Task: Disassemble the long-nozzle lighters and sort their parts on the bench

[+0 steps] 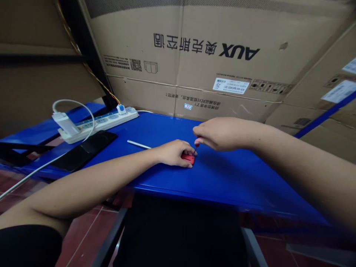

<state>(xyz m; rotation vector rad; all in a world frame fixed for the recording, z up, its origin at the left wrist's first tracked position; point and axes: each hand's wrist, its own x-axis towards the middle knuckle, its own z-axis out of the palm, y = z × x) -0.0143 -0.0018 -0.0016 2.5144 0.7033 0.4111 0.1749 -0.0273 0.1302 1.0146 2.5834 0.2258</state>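
Observation:
On the blue table (222, 181), my left hand (175, 154) grips a small red flat object (188, 158) with a dark slot in it; its exact kind I cannot make out. The fingers and thumb hold it from both sides against the tabletop. My right hand (214, 134) is closed around the red handle of a small screwdriver (195, 150), most of the handle hidden in the fingers. The thin shaft slants down, and its tip meets the red object near its right end. Behind my left wrist lies a thin silver rod (138, 144), partly hidden.
A white power strip (111, 120) with a plugged-in white charger (66, 123) and cable lies at the back left. Before it rests a black, flat object (86, 150). Large cardboard (194, 66) with printing stands along the table's back edge.

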